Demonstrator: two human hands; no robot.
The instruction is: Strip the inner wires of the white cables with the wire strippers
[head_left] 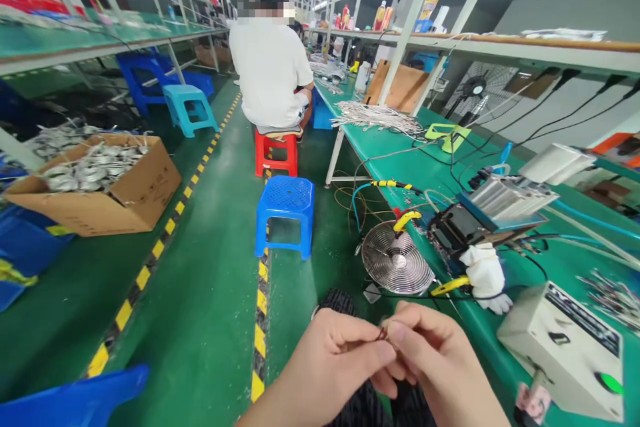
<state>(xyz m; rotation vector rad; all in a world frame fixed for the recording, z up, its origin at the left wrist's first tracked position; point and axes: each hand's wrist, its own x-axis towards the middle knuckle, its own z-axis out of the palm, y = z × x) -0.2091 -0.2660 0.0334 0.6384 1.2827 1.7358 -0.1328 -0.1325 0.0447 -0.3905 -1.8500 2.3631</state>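
My left hand and my right hand meet above my lap at the bottom of the view. Thumbs and fingertips of both are pinched together around a tiny reddish-brown piece, mostly hidden by the fingers; I cannot make out what it is. To the right of my hands stands a beige control box with a green button. Beyond them, a metal machine sits on the green table, with a white glove near its front.
A round fan stands by the table's edge. Ahead are a blue stool and a person in a white shirt on a red stool. At left is a cardboard box of cables. Cable bundles lie farther down the table.
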